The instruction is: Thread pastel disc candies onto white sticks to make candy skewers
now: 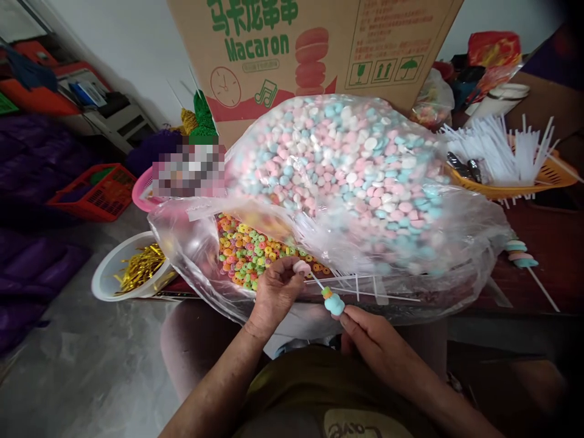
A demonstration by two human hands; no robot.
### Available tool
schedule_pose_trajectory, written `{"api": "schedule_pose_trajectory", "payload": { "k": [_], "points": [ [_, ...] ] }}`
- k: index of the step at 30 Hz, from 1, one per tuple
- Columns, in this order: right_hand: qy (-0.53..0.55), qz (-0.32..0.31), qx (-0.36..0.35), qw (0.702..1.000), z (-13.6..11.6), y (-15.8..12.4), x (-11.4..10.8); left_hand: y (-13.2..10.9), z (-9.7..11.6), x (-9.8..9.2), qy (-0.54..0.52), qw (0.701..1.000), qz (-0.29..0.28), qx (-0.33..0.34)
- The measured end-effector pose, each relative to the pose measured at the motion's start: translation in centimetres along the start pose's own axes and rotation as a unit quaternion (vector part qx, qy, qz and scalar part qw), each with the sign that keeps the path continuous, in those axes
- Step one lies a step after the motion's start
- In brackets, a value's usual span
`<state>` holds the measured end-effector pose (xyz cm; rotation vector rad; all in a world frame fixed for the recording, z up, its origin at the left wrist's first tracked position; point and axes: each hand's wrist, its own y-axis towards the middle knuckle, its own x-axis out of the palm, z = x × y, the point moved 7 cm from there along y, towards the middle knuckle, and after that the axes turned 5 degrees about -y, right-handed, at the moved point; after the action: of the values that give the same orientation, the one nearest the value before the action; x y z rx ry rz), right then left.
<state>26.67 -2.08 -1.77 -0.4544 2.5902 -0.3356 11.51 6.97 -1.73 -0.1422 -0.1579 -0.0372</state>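
Observation:
Between the thumb and fingers of my left hand [277,293] is a pink marshmallow [302,267], by the upper end of a thin white stick [318,281]. I cannot tell whether the stick has gone into it. My right hand [375,333] pinches the lower end of this candy skewer, just below a light-blue marshmallow [334,304]. Above the blue piece sit small orange and green ring candies [326,293]. Behind my hands, a big clear bag holds pink, white and blue marshmallows [319,158]. Loose ring candies [249,249] lie left of the skewer.
A white bowl [103,283] with gold twist ties stands at the left, near a pink basket [141,188]. An orange basket [559,172] holds white sticks at the right. One assembled skewer [520,254] lies below it. A cardboard box [383,36] stands behind the bag.

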Motion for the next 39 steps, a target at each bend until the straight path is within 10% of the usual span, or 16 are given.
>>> {"api": "schedule_pose_trajectory", "payload": {
  "k": [14,25,39],
  "points": [
    [-0.074,0.026,-0.020,0.997,-0.7,0.9,0.6,-1.4,1.1,-0.2,0.261,0.954,0.042,0.140],
    [-0.125,0.006,-0.050,0.991,-1.1,0.5,0.3,-1.8,2.4,0.3,0.260,0.942,-0.054,0.204],
    [-0.146,0.041,-0.065,0.986,-0.7,1.3,1.4,-2.7,0.4,0.4,0.188,0.968,0.006,0.167]
  ]
}}
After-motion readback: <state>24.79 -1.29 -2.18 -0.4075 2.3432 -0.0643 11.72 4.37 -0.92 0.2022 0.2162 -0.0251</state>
